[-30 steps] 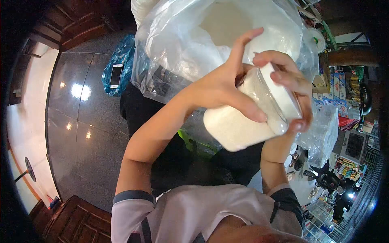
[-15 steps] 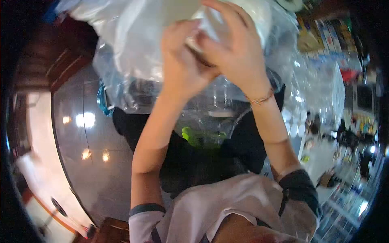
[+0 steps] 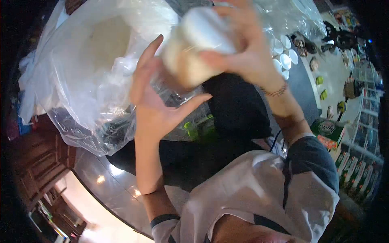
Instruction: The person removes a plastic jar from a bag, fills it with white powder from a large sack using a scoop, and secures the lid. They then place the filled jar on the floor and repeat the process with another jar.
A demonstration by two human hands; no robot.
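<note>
A jar [image 3: 190, 60] with pale contents and a white lid [image 3: 206, 30] is tilted and blurred by motion near the top middle. My right hand [image 3: 247, 52] grips it at the lid end, thumb across its side. Just left of the jar, my left hand [image 3: 156, 95] is spread, thumb and fingers apart, holding nothing. Whether its fingertips touch the jar cannot be told. Clear plastic bagging with a whitish mass [image 3: 107, 42] inside lies left of my left hand.
Several white-lidded jars [image 3: 285, 60] stand at the upper right beside clear plastic wrap [image 3: 296, 16]. A green box [image 3: 329, 128] is at the right. Brown wooden furniture [image 3: 40, 162] is at the lower left. My dark-clothed legs lie below the hands.
My hands were close together around a blurred object; now they are apart, with the jar in my right hand. The view has shifted, bringing the plastic bagging left and the white-lidded jars higher.
</note>
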